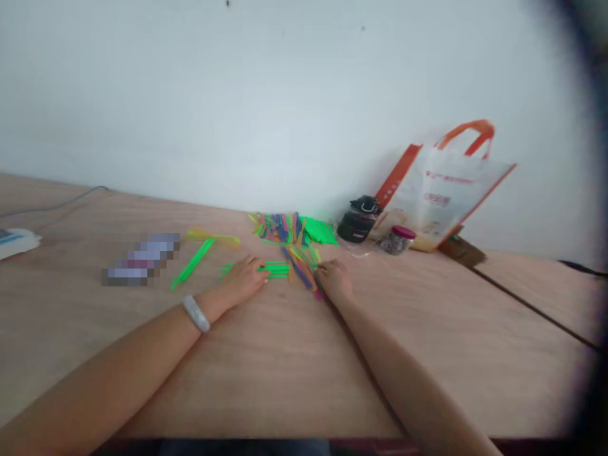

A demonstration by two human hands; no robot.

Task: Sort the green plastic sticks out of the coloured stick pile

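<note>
My left hand (244, 278) lies over a bundle of thin green sticks (279, 270), its fingers bent around them. Their ends show on both sides of the hand. At the right edge of a loose heap of mixed coloured sticks (299, 266), my right hand (334, 278) rests on the table with its fingers curled together. What its fingertips hold is too small and blurred to tell. Farther left, several green sticks (194, 263) lie in a slanting row, with yellow sticks (213, 237) across their far end.
Behind the hands is a larger pile of coloured sticks (280, 228) beside a green stack (320, 230). A black bottle (356, 223), a red-lidded jar (398, 240) and a carrier bag (441, 196) stand right. A blurred-out flat object (141, 259) lies left. The table (266, 373) meets a wall.
</note>
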